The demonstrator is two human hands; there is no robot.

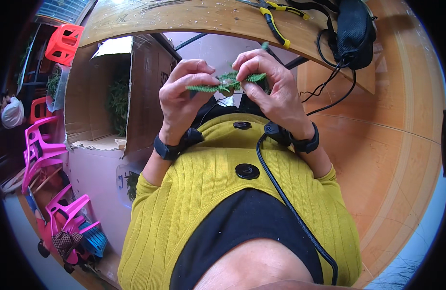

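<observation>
A green fern-like sprig (pixel 205 89) with small toothed leaflets is held up between my two hands, in front of my waist and below the table edge. My left hand (pixel 180 94) has its thumb and fingers bent close together at the sprig's left part, with one leaf frond showing below the fingers. With thumb and forefinger, my right hand (pixel 273 87) pinches the sprig near its middle, and a frond sticks out past the fingertips. Where the stems meet between the hands, small pale parts show, too fine to make out. Black straps circle both wrists.
Yellow-and-black pliers (pixel 274 28) and thin rods (pixel 162 5) lie on the wooden table (pixel 208 17). A black mesh pouch (pixel 354 36) with cables rests at its right. An open cardboard box (pixel 87 108) holding greenery stands left. Pink chairs (pixel 39 150), a red stool (pixel 66 43) and a blue basket (pixel 94 239) lie beyond.
</observation>
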